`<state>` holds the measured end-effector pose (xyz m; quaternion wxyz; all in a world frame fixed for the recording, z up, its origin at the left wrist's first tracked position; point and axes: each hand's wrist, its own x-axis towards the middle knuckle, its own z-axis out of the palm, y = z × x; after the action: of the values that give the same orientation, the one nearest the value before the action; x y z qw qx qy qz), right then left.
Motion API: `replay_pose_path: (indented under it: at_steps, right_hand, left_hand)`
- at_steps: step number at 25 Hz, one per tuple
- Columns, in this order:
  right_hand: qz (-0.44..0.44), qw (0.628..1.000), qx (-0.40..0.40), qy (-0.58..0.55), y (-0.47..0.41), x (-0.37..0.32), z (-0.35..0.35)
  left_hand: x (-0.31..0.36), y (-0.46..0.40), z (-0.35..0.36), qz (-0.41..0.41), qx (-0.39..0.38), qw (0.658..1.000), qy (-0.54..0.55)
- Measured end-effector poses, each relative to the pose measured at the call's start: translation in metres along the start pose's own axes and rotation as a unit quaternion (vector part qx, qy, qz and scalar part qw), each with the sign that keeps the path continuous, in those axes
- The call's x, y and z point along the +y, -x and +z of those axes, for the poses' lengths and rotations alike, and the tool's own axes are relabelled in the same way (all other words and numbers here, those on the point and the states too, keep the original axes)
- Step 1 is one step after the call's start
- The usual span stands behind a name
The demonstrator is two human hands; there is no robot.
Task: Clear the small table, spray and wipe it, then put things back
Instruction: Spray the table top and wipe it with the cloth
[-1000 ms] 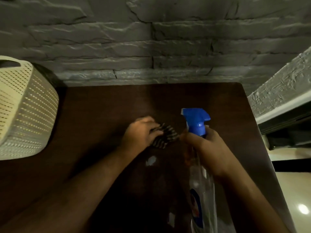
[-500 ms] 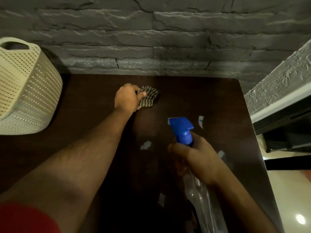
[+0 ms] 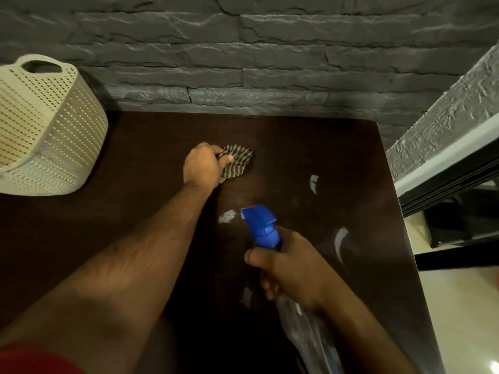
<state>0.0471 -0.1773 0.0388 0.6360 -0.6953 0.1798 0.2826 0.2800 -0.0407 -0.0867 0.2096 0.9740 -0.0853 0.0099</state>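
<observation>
Left hand (image 3: 202,165) reaches toward the far middle of the dark bench (image 3: 310,147); its fingers (image 3: 226,157) are curled round a striped cloth (image 3: 237,161), bunched and lying on the surface, sticking out to the right of the knuckles. Right hand (image 3: 290,268) sits nearer, fingers wrapped round the neck of a spray bottle (image 3: 263,226); blue head points away toward the wall, clear body runs back under the wrist. Pale wet patches (image 3: 226,216) glint on the bench between and beside the hands. Cream perforated basket (image 3: 46,130) stands at the bench's left edge. Grey stone wall (image 3: 243,55) behind.
</observation>
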Motion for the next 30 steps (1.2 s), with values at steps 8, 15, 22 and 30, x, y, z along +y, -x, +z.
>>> replay_pose_path:
  at_steps: [8,15,22,30]
  right_hand:
    - [-0.022,0.999,-0.006,0.032,-0.008,-0.003,-0.016]
    - [-0.028,0.989,0.122,-0.081,-0.014,-0.020,-0.051]
    - [-0.075,0.988,0.135,-0.027,-0.022,-0.027,-0.056]
    - [-0.063,0.989,0.121,-0.058,-0.014,-0.023,-0.068]
  left_hand:
    - [0.001,0.011,0.003,-0.005,0.004,1.000,0.001]
    - [0.025,0.058,0.008,0.167,-0.077,0.983,0.026]
    - [0.007,-0.021,-0.002,-0.019,-0.013,1.000,0.005]
    - [-0.025,0.061,-0.018,0.142,-0.061,0.987,0.052]
